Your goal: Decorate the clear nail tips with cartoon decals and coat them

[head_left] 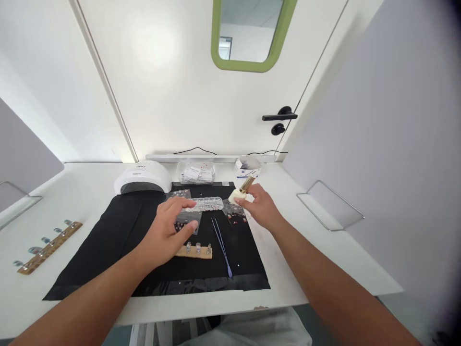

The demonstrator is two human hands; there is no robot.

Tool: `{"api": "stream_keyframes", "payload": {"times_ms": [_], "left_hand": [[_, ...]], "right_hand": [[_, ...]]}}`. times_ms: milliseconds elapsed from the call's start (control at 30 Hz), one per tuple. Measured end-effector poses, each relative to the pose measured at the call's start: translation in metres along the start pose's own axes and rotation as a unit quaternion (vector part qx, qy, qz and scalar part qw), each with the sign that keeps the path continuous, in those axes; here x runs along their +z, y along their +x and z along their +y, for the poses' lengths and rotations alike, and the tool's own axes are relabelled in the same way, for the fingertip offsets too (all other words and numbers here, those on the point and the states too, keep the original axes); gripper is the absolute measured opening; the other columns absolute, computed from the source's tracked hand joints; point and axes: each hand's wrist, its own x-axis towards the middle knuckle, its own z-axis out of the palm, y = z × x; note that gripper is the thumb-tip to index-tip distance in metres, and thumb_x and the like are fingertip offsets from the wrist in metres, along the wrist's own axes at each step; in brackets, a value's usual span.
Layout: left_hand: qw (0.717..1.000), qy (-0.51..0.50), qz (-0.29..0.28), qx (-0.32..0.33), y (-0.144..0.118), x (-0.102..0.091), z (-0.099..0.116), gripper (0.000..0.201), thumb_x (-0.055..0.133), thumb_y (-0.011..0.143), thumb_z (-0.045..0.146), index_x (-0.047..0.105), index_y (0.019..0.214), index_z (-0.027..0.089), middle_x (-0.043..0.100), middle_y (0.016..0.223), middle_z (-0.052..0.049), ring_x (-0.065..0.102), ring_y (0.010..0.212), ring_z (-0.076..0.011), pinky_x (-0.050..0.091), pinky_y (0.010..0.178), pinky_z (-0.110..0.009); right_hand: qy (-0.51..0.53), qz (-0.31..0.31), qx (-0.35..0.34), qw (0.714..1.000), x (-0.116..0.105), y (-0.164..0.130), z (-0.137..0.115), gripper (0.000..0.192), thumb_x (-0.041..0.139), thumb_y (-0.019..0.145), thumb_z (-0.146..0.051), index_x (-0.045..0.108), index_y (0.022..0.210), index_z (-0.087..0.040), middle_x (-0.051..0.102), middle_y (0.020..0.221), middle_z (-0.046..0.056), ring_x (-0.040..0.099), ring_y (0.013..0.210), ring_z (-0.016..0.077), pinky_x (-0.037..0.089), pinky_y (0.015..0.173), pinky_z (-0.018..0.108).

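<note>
My right hand (262, 206) grips a nail polish bottle (236, 195) with a cream body and a gold cap, tilted above the mat's right edge. Fingers apart and holding nothing, my left hand (167, 230) hovers over the black mat (118, 240). Under its fingers lie a clear sheet of small decorations (194, 222) and part of a clear compartment case (212, 203). A wooden stand (201, 252) bearing several small nail tips is partly hidden behind my left hand. Purple tweezers (223, 250) lie on the mat between my hands.
A white nail lamp (143, 177) stands at the back left, beside a clear tub of packets (196, 173) and a small white box (248, 167). Another nail-tip stand (50, 247) is at far left. A wire holder (331, 206) is on the right.
</note>
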Motion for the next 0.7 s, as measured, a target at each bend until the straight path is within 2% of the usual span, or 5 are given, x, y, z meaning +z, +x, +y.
{"api": "stream_keyframes", "payload": {"times_ms": [167,267,400,533,700], "left_hand": [[0.995,-0.076,-0.049,0.039,0.003,0.001,-0.003,0.041,0.058,0.093,0.037,0.05,0.131,0.023,0.059,0.121,-0.007,0.052,0.116,-0.0244,0.035,0.102,-0.041],[0.993,-0.074,-0.068,0.068,0.002,0.003,0.003,0.031,0.058,0.093,0.042,0.058,0.116,0.021,0.063,0.107,-0.005,0.054,0.103,-0.0228,0.034,0.094,-0.039],[0.993,-0.091,-0.065,0.042,0.0,0.001,0.006,0.03,0.048,0.098,0.043,0.057,0.086,0.017,0.057,0.081,-0.001,0.049,0.079,-0.0177,0.035,0.079,-0.034],[0.991,-0.07,-0.096,0.068,0.003,-0.005,0.0,0.032,0.048,0.098,0.041,0.053,0.079,0.017,0.054,0.078,0.0,0.049,0.082,-0.0184,0.032,0.081,-0.035],[0.985,0.0,-0.137,0.102,0.011,-0.013,-0.005,0.026,0.048,0.098,0.037,0.052,0.082,0.017,0.057,0.081,-0.002,0.05,0.09,-0.021,0.028,0.083,-0.037]], "right_hand": [[0.096,-0.1,-0.085,0.987,0.011,-0.036,-0.065,0.02,0.067,0.077,-0.033,0.067,0.095,-0.023,0.064,0.094,0.002,0.063,0.09,0.0207,0.049,0.084,0.036],[0.169,-0.126,-0.099,0.973,0.024,-0.044,-0.087,0.018,0.069,0.075,-0.031,0.063,0.089,-0.022,0.062,0.092,0.003,0.059,0.09,0.0217,0.047,0.086,0.039],[0.222,-0.164,-0.058,0.959,0.037,-0.04,-0.09,0.022,0.073,0.071,-0.029,0.063,0.09,-0.023,0.059,0.094,0.003,0.057,0.092,0.0221,0.044,0.089,0.042],[0.293,-0.141,-0.083,0.942,0.035,-0.035,-0.079,0.037,0.075,0.073,-0.039,0.064,0.106,-0.027,0.06,0.096,0.002,0.056,0.092,0.021,0.044,0.087,0.04],[0.249,-0.097,-0.132,0.954,0.021,-0.03,-0.076,0.017,0.061,0.088,-0.04,0.066,0.087,-0.024,0.056,0.074,-0.001,0.052,0.07,0.0153,0.041,0.067,0.032]]}}
